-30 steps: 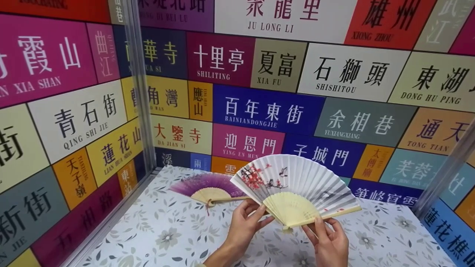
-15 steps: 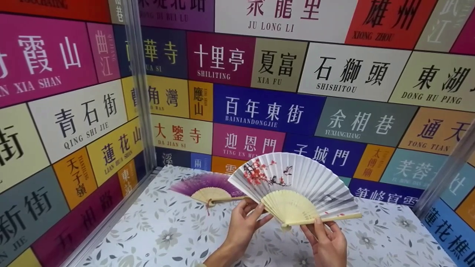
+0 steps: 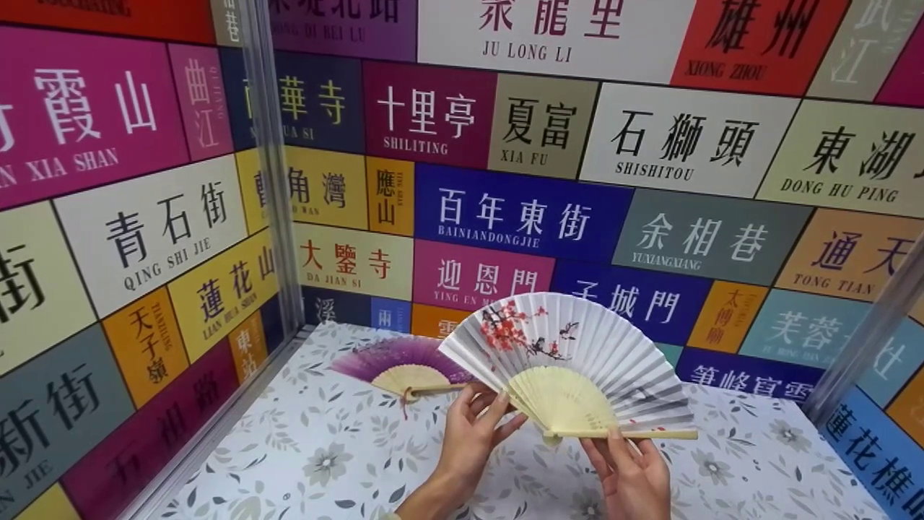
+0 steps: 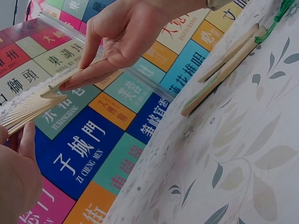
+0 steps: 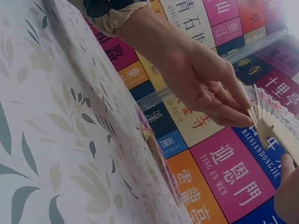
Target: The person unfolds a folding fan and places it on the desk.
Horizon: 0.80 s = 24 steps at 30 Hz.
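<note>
A white folding fan [image 3: 577, 347], spread wide and printed with red blossoms and small dark birds, is held up over the table by both hands. My left hand [image 3: 465, 440] pinches its left edge stick between thumb and fingers. On the other side, my right hand [image 3: 632, 466] grips the right edge stick, thumb in front and fingers behind. The pale ribs [image 3: 559, 397] meet at a pivot between the hands. Behind the left hand, a purple folding fan [image 3: 415, 361] lies spread on the table, its right part hidden by the white fan.
A table [image 3: 289, 448] with a leaf-and-flower cover fills the foreground. At its right, in the left wrist view, lies a folded fan [image 4: 222, 70] with a green tassel [image 4: 275, 21]. Colourful sign-covered walls [image 3: 520, 209] stand behind and at the left, with clear posts [image 3: 271, 166] at the corners.
The white fan has turned slightly clockwise: its right edge stick has dipped to nearly level and its top has risen a little. My right hand has shifted slightly left; the left hand barely moved.
</note>
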Each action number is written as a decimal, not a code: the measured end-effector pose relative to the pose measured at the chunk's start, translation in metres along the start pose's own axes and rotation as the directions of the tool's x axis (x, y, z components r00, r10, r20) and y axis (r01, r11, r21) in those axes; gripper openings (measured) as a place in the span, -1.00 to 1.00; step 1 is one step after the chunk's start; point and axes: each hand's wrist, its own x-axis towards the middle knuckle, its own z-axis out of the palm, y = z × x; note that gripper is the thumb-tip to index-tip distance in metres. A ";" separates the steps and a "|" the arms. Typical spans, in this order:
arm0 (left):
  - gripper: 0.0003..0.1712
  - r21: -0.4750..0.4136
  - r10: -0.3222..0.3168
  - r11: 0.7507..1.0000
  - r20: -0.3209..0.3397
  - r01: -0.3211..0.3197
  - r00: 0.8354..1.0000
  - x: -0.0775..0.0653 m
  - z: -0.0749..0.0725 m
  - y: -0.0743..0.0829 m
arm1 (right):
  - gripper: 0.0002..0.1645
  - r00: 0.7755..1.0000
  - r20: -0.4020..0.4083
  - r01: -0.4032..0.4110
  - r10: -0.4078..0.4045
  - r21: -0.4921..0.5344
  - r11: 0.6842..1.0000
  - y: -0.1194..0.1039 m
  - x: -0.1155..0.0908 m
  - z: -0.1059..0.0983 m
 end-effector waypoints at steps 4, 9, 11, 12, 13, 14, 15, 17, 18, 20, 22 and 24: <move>-0.50 -0.013 0.003 1.000 -0.009 -0.003 1.000 0.000 0.000 0.000 | -0.49 1.000 -0.015 -0.013 0.012 -0.040 0.999 0.000 -0.001 -0.001; -0.52 -0.026 0.005 1.000 -0.013 -0.005 1.000 -0.001 0.001 -0.001 | -0.56 0.999 -0.040 -0.006 0.006 -0.017 1.000 0.001 -0.001 0.000; -0.51 -0.029 0.004 1.000 -0.007 -0.004 1.000 -0.001 0.002 -0.003 | -0.59 0.999 -0.051 0.009 -0.009 -0.005 1.000 0.001 -0.001 0.000; -0.52 -0.035 0.005 0.999 -0.005 -0.006 1.000 -0.002 0.002 -0.004 | -0.60 0.998 -0.056 0.019 -0.019 -0.001 1.000 0.002 -0.001 0.000; -0.51 -0.038 0.008 0.999 -0.003 -0.008 1.000 -0.003 0.003 -0.005 | -0.60 0.998 -0.062 0.028 -0.027 0.003 1.000 0.002 -0.001 0.000; -0.51 -0.040 0.011 0.999 -0.001 -0.011 1.000 -0.003 0.003 -0.006 | -0.59 0.997 -0.065 0.035 -0.034 0.006 0.999 0.002 -0.001 0.000; -0.50 -0.046 0.014 0.999 0.000 -0.014 1.000 -0.004 0.004 -0.008 | -0.58 0.997 -0.068 0.042 -0.041 0.006 0.999 0.002 -0.001 0.000; -0.48 -0.049 0.021 0.999 0.004 -0.021 1.000 -0.005 0.006 -0.011 | -0.55 0.996 -0.071 0.052 -0.052 0.002 0.999 0.003 -0.001 0.000; -0.46 -0.044 0.022 0.999 0.009 -0.022 1.000 -0.006 0.007 -0.013 | -0.53 0.996 -0.075 0.054 -0.054 -0.005 0.999 0.003 -0.001 0.000; -0.40 -0.014 0.015 1.000 0.022 -0.015 1.000 -0.008 0.009 -0.018 | -0.52 0.995 -0.085 0.050 -0.051 -0.015 0.999 0.004 0.000 0.001; -0.31 0.016 -0.003 1.000 0.033 0.002 0.999 -0.011 0.011 -0.022 | -0.52 0.995 -0.090 0.042 -0.044 -0.024 0.999 0.005 0.000 0.001; -0.21 0.041 -0.026 0.999 0.040 0.025 0.999 -0.014 0.013 -0.025 | -0.51 0.994 -0.099 0.041 -0.044 -0.032 0.999 0.006 0.001 0.003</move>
